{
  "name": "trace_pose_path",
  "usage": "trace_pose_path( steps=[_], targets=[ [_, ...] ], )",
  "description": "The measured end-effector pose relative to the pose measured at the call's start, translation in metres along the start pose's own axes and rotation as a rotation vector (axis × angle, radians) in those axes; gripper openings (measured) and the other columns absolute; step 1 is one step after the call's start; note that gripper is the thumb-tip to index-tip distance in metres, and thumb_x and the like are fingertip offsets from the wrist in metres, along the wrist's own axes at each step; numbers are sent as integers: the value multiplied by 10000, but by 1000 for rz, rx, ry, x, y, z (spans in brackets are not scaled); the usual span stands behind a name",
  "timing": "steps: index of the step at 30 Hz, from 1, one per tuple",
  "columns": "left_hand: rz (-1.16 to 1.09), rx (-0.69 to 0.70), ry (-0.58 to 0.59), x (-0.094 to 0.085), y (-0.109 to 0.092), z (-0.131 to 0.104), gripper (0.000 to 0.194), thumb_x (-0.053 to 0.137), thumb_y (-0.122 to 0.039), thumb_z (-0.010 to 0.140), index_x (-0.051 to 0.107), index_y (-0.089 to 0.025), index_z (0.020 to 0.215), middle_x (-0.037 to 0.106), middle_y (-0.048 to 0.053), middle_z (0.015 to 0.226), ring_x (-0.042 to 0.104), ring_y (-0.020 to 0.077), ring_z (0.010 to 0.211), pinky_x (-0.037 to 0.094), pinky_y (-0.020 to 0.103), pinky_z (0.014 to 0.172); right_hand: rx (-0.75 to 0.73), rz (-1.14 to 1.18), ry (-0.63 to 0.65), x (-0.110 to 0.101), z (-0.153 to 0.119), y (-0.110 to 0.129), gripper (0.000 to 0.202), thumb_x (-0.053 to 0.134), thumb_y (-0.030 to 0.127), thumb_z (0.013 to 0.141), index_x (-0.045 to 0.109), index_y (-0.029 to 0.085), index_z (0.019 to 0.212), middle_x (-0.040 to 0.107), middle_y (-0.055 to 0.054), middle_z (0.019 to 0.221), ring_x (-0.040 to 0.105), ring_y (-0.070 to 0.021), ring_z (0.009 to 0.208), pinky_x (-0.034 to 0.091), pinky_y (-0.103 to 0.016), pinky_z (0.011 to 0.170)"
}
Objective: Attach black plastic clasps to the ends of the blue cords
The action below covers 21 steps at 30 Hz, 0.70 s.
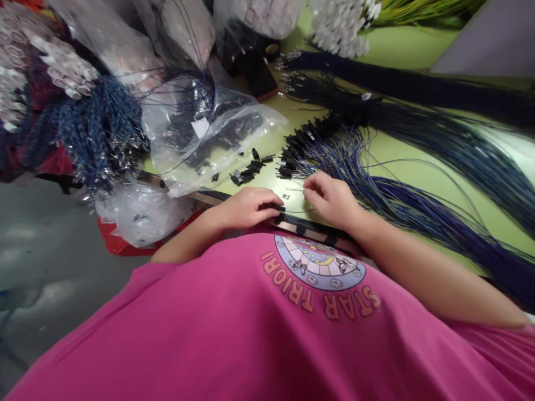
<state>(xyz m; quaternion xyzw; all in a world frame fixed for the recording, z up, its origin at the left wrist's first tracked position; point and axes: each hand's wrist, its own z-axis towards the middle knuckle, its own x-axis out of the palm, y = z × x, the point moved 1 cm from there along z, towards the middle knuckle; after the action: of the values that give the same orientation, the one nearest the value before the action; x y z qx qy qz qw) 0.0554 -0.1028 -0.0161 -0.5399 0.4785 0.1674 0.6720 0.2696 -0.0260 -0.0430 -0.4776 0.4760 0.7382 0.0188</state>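
Note:
Near the table's front edge, my left hand (254, 206) pinches a small black connector (277, 208) between thumb and fingers. A little to the right, my right hand (328, 197) has its thumb and index finger closed on a thin wire (296, 190). Another thin dark wire runs between the connector and my right hand. On the green table (267, 189), a tiny metal piece (286, 196) lies between the hands. Loose black connectors (248, 171) are scattered beyond my left hand. Past my right hand lies a row of black connectors (295, 147) joined to blue and white wires (388, 195).
Clear plastic bags (209, 139) lie at the back left. Bundled blue wires (96, 122) hang over the left edge, above a red stool (121, 239). A dark phone (256, 73) sits at the back. Long dark wire bundles (418, 106) cover the right side.

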Motion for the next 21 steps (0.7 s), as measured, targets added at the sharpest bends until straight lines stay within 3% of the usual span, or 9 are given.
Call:
trace_pose_path(
  steps=[4,7,9,12,21],
  targets=[
    [-157,-102,-218,3,4,16,207,613,-243,830,703,-161,998,722,53,958,647,135,864,483,273,804,-92,254,-34,-8,-2,2,206,579,289,818,687,160,937,687,-19,805,532,-104,617,410,-252,630],
    [-476,-202,-296,13,8,29,227,637,-242,795,686,-145,995,710,44,902,634,104,734,497,249,705,-11,325,-96,-11,0,0,213,566,311,834,714,158,817,692,-28,754,577,-126,673,423,-263,650],
    [-680,-256,-303,21,10,35,233,641,-235,781,667,-129,987,688,28,810,601,78,631,489,227,630,55,311,-133,-12,1,-3,208,579,308,824,716,154,792,695,-29,737,582,-132,667,429,-269,654],
    [-843,-301,-297,29,12,38,232,645,-226,769,647,-118,975,639,1,699,555,57,551,464,204,562,34,206,-122,-9,1,-6,197,565,273,826,710,159,756,704,-35,757,597,-141,693,433,-275,685],
    [-847,-350,-287,31,10,36,247,667,-218,754,664,-110,977,638,6,699,547,45,546,455,182,539,-2,29,-124,-5,-1,-3,236,504,259,863,685,166,743,697,-44,781,593,-153,717,408,-272,696]
  ],
)
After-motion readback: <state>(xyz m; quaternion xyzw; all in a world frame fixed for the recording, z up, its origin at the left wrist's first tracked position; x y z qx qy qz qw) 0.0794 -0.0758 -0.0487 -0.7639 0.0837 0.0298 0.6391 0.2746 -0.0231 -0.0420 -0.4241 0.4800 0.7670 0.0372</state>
